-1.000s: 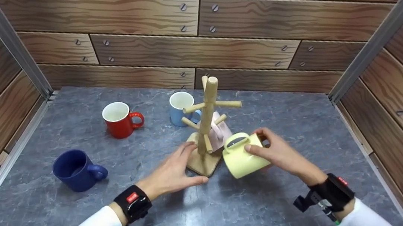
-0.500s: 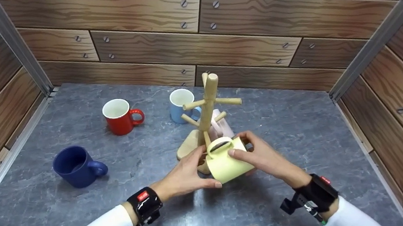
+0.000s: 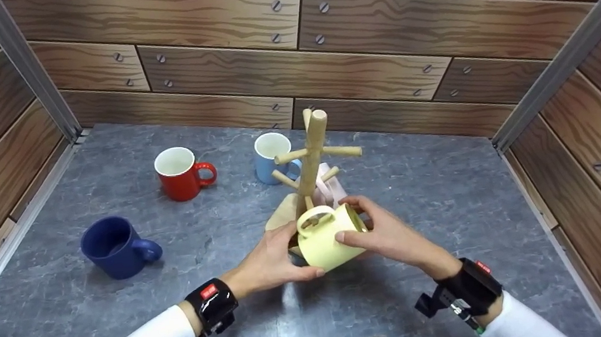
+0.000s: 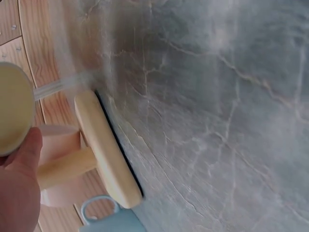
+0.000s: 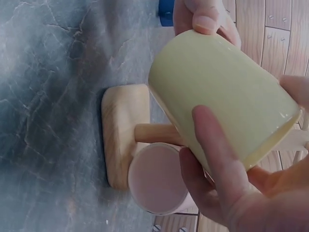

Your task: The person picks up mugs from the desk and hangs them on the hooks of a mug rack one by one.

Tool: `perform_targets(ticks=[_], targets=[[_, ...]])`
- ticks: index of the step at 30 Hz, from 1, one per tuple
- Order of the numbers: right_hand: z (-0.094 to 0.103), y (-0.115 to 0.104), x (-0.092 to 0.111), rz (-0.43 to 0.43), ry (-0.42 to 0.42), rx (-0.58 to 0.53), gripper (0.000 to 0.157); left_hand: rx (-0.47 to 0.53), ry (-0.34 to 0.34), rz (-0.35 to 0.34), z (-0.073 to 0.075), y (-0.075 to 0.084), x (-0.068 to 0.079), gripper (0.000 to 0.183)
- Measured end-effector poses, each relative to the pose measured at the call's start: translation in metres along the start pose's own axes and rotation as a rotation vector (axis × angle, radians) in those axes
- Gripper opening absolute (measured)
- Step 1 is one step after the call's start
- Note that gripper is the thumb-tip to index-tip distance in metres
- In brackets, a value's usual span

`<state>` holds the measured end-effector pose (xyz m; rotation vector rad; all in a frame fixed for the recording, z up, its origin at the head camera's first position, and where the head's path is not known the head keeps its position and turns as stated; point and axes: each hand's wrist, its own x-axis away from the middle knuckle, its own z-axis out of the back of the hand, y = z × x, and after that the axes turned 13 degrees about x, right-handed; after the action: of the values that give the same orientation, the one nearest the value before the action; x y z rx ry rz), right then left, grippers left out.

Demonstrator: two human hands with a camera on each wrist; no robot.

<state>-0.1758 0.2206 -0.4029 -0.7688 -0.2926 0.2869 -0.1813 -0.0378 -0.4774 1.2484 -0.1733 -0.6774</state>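
Observation:
Both hands hold a pale yellow mug (image 3: 328,244) on its side in front of the wooden mug tree (image 3: 309,176). Its handle points up toward the tree, and its mouth faces right. My right hand (image 3: 389,240) grips the rim end, thumb on the near side and fingers round the far side. At the base end, my left hand (image 3: 271,258) has its thumb and fingers against the mug. In the right wrist view, the left thumb (image 5: 205,24) presses the edge of the mug's base. A pink mug (image 3: 335,191) hangs low on the tree's far side, partly hidden.
A light blue mug (image 3: 267,166) stands behind the tree, with a red mug (image 3: 179,181) to its left. Nearer on the left is a dark blue mug (image 3: 114,255). Wood-patterned walls (image 3: 213,83) enclose the grey marbled table (image 3: 217,222).
The right hand has brought the yellow mug left, in front of the tree's post. The left hand has moved from the tree's base to the mug's bottom end and taken hold there.

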Motion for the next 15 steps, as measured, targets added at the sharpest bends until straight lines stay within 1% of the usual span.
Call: perform_targets(ticks=[3,7,10,13,15], targets=[[0.0,0.0,0.0,0.008,-0.03,-0.034,0.083,0.03,-0.011,0.021,0.004,-0.002,0.0,0.083],[-0.002,0.0,-0.003,0.006,-0.032,-0.04,0.081,0.033,-0.032,0.048,0.009,-0.006,-0.001,0.084],[-0.005,0.002,-0.006,0.0,-0.023,-0.042,0.079,0.022,-0.047,0.054,0.012,-0.009,-0.003,0.084],[-0.008,0.004,-0.009,-0.015,-0.013,-0.047,0.079,0.006,-0.055,0.041,0.015,-0.011,-0.006,0.083],[-0.01,0.005,-0.012,-0.026,-0.007,-0.045,0.079,-0.038,-0.053,0.032,0.018,-0.011,-0.007,0.084]])
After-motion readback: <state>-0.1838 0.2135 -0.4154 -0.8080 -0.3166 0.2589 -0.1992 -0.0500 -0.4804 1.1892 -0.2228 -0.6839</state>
